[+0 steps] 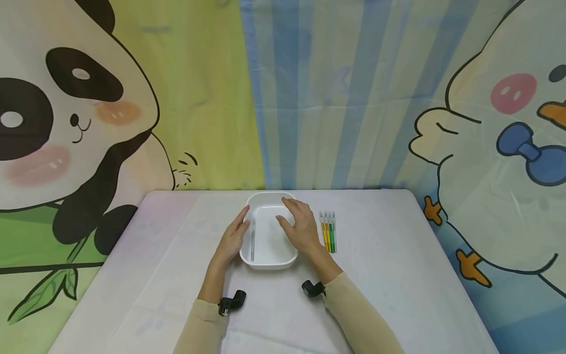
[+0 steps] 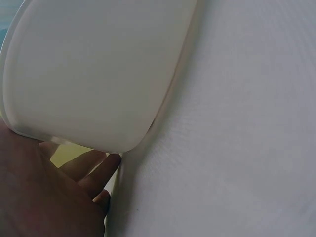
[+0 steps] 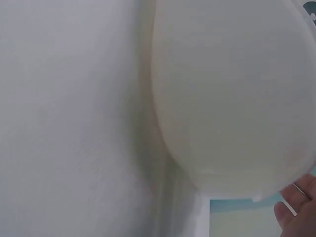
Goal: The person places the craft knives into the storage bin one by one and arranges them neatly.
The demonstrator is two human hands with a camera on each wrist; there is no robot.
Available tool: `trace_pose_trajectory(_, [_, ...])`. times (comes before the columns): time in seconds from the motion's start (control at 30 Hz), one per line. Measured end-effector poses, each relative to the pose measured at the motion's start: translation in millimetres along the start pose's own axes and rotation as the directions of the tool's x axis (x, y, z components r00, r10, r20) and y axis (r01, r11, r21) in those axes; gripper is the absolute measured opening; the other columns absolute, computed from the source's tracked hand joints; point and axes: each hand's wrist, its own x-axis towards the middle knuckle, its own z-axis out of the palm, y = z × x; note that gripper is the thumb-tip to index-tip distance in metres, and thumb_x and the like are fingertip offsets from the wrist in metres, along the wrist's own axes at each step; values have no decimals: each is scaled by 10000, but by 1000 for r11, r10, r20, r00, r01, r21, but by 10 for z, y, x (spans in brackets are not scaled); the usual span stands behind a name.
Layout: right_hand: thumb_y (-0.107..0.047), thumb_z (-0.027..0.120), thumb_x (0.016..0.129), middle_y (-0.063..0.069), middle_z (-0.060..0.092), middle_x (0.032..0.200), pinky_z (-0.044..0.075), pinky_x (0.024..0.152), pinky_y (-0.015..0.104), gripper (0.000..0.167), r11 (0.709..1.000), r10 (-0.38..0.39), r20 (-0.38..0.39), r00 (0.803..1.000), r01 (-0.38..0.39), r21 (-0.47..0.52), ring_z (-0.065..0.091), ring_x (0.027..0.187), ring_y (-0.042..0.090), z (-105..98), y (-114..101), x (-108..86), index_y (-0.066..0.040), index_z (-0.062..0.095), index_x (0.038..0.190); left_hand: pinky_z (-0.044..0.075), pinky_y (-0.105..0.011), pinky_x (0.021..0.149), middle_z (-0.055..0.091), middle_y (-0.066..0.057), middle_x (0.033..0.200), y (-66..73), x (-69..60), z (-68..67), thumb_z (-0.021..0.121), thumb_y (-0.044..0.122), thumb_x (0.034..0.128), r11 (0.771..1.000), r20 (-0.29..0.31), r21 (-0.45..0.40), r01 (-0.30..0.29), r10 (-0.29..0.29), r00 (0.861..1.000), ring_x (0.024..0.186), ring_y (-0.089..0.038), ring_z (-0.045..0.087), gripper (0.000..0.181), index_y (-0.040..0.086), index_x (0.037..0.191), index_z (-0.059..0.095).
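Note:
A white tray (image 1: 271, 243) with rounded corners stands on the table; one slim clear pen (image 1: 253, 241) lies lengthwise inside, near its left wall. My left hand (image 1: 230, 241) touches the tray's left side with its fingers fairly straight. Over the right rim is my right hand (image 1: 305, 228), thumb and fingers spread apart, nothing held. In the left wrist view, the left hand (image 2: 49, 192) is against the end of the tray (image 2: 94, 74). The right wrist view has the right hand's fingers (image 3: 296, 197) by the lower right edge of the tray (image 3: 232, 98), contact unclear.
Several pens (image 1: 328, 233) with clear upper parts and yellow or green lower parts lie side by side just right of the right hand. A white cloth covers the table (image 1: 376, 255). Behind it hang printed curtains (image 1: 323, 98) with a panda and a white bird.

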Motion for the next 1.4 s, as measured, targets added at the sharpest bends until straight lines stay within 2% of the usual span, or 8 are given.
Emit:
trace_pose_trajectory(0.1, [-366, 746, 963, 140, 628, 1425, 460, 1129, 519, 590, 1000, 22, -10, 1000, -22, 14, 570, 1310, 346, -37, 74, -33, -107, 597, 1472, 111, -492, 1334, 268, 105, 1711, 44, -11, -6, 408, 330, 1131, 1000, 17, -12, 3, -3, 1000, 1621, -220, 163, 515, 325, 1639, 325])
trace_pose_trajectory(0.3, [-414, 741, 958, 117, 615, 1440, 474, 1132, 521, 595, 988, 142, -38, 989, -139, 72, 550, 1336, 325, -94, 177, -118, -134, 611, 1465, 117, -488, 1334, 276, 101, 1710, 20, 2, -2, 410, 314, 1130, 1000, 19, -12, -10, 11, 1000, 1619, -219, 172, 510, 339, 1634, 334])
trace_pose_trajectory(0.33, [-416, 741, 959, 115, 616, 1437, 476, 1130, 525, 590, 985, 158, -46, 986, -154, 79, 549, 1338, 322, -95, 196, -127, -136, 614, 1463, 124, -485, 1334, 287, 115, 1705, -26, 15, 9, 413, 327, 1128, 1000, 10, -9, -20, 21, 1000, 1616, -211, 182, 506, 358, 1628, 343])
trace_pose_trajectory(0.53, [-455, 754, 941, 103, 590, 1467, 437, 1168, 544, 638, 969, 227, -34, 973, -222, 111, 513, 1388, 308, -127, 262, -174, -156, 595, 1482, 130, -471, 1334, 293, 125, 1700, -40, -10, 36, 419, 353, 1125, 1000, 7, -4, -9, 9, 1000, 1610, -196, 197, 505, 369, 1625, 350])
trace_pose_trajectory(0.77, [-394, 784, 931, 182, 577, 1475, 416, 1174, 587, 638, 961, 242, -51, 969, -232, 152, 498, 1400, 381, -181, 322, -235, -96, 602, 1465, 121, -489, 1334, 288, 125, 1702, -56, -16, 46, 405, 353, 1128, 1000, 13, -2, -19, 20, 1000, 1617, -195, 181, 500, 385, 1623, 338])
trace_pose_trajectory(1.03, [-431, 729, 971, 162, 558, 1495, 392, 1191, 607, 608, 948, 287, -24, 958, -280, 150, 481, 1431, 375, -288, 393, -230, -137, 588, 1484, 130, -487, 1333, 291, 151, 1695, -25, -13, 29, 405, 360, 1126, 1000, 1, 17, -6, 6, 1000, 1613, -180, 189, 501, 398, 1621, 340])
trace_pose_trajectory(1.13, [-431, 731, 970, 150, 554, 1499, 399, 1189, 599, 610, 940, 309, -6, 951, -304, 154, 482, 1431, 361, -322, 416, -226, -157, 580, 1493, 129, -477, 1334, 289, 151, 1695, -23, -13, 21, 405, 352, 1127, 1000, -1, 23, -4, 4, 1000, 1612, -173, 187, 497, 412, 1616, 340])
trace_pose_trajectory(1.4, [-328, 779, 951, 177, 544, 1494, 480, 1134, 568, 614, 936, 313, 38, 949, -315, 160, 513, 1397, 377, -353, 462, -209, -141, 573, 1498, 126, -478, 1334, 290, 131, 1702, -25, -5, -7, 416, 381, 1121, 1000, -9, 11, -3, 3, 1000, 1612, -176, 189, 502, 391, 1619, 350])
